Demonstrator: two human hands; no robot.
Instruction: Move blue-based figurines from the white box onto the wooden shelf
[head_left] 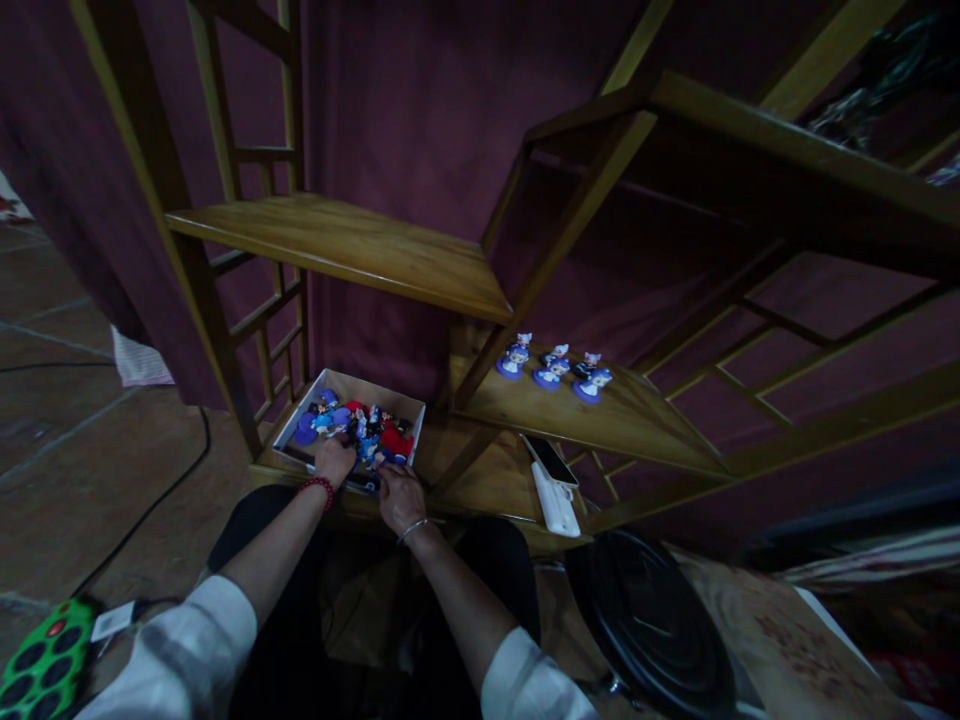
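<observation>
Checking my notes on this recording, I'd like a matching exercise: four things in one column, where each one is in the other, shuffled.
1. phone
2. red bead bracelet
3. purple-based figurines
4. silver bracelet

A. in two rows on the shelf right of the box
B. around the right wrist
C. around the left wrist
D. at the end of a white object

Pairs: 1-D, 2-C, 3-A, 4-B

From where I stand, I can't make out any readable text, label, brand or number; the white tag (113,621) by the green object (46,655), near left, is too blurred to read.
</observation>
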